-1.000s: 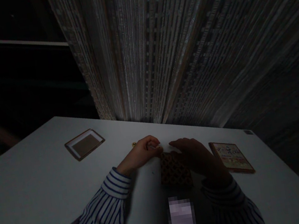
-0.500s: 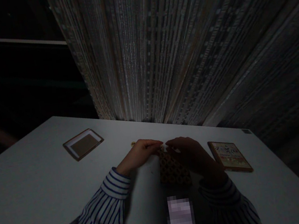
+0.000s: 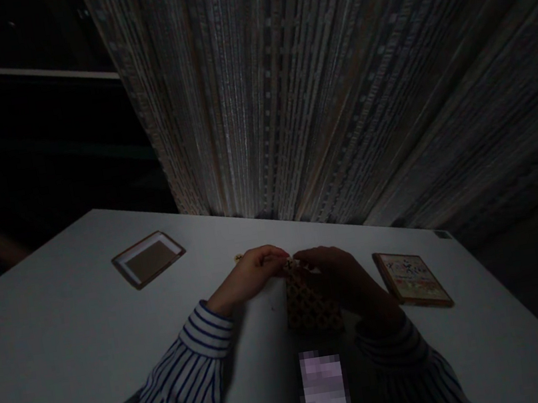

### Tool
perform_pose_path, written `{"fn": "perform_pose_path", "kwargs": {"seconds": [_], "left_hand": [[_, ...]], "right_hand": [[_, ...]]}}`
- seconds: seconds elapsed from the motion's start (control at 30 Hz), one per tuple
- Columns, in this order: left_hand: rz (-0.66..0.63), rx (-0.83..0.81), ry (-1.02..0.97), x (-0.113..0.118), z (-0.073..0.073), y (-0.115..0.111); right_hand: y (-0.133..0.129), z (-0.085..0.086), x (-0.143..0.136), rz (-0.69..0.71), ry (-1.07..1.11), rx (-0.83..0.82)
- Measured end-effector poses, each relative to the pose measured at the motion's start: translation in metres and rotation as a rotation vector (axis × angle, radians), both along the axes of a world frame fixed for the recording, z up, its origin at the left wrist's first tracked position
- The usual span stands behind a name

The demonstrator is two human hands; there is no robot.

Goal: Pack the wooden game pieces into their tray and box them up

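Dim homelike room, exact kind unclear | striped curtain (image 3: pixel 243 97) | white table (image 3: pixel 89 349)

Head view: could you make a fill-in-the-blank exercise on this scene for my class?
1. The left hand and right hand meet at the ____ (near/far) end of the grouped round pieces.
2. The printed case lies on the person's ____, the shallow tray on the other side.
3. The sleeves are patterned with ____.

Missing words: far; right; stripes.
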State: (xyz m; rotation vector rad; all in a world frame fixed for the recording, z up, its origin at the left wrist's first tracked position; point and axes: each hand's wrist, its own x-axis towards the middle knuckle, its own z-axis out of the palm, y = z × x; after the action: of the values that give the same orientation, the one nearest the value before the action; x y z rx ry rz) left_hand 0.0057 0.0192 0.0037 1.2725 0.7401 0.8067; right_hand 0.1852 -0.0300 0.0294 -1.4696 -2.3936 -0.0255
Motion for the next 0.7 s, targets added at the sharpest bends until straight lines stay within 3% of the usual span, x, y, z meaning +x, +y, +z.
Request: {"fn": "perform_pose_path", "kwargs": {"seconds": [0.3,0.7], "left_hand": [[-0.042,0.028,0.012,-0.0014,0.0021,-0.0016],[0.002,-0.033,-0.043,-0.0014,-0.0027,0.0]], "right_hand": [[-0.0014,0.001,-0.0027,0.024,0.025,0.033],[0.0003,-0.0004,-0.0036,0.009,-0.003,0.006]]}}
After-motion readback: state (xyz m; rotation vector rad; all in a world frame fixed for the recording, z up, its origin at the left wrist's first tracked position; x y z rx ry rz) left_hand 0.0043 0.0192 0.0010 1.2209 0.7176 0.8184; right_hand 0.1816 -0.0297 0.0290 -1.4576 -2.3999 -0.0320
